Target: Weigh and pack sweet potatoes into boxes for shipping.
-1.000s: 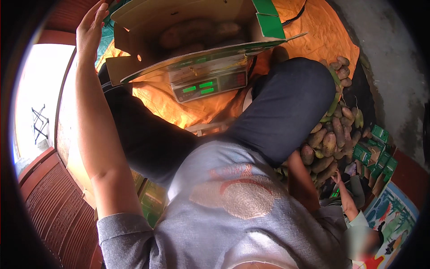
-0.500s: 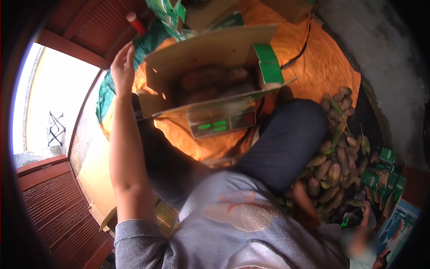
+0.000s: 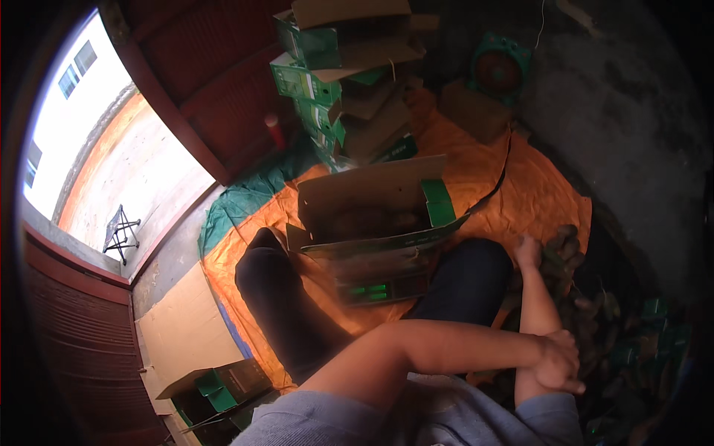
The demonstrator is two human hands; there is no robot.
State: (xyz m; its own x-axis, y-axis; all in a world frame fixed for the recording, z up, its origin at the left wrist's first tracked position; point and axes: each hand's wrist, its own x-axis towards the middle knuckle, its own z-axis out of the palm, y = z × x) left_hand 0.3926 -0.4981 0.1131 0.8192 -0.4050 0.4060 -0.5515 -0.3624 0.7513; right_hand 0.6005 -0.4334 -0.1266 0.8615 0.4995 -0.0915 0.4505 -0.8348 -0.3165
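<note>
My left arm reaches across to the right, and my left hand (image 3: 556, 363) is curled over my right forearm near the elbow. Beyond it my right hand (image 3: 528, 253) is stretched forward beside my right knee, its fingers bent; what they hold, if anything, is hidden. Nearest to that hand is a pile of brown oblong tubers (image 3: 563, 256), dim along the right side. Between my knees an open cardboard box (image 3: 372, 249) rests on a digital scale (image 3: 370, 292) with a lit green display. Tubers in the box show only faintly in shadow.
An orange tarp (image 3: 550, 178) lies under the box. Stacked green and brown cartons (image 3: 316, 85) stand behind, a red cylinder (image 3: 275, 131) to their left. A green fan-like device (image 3: 500, 67) stands at the far wall. An open carton (image 3: 223, 386) is at lower left.
My left arm has swung from the box's left side across to my right forearm. My right hand has come forward from beside my thigh. The view has tilted up, showing the carton stack.
</note>
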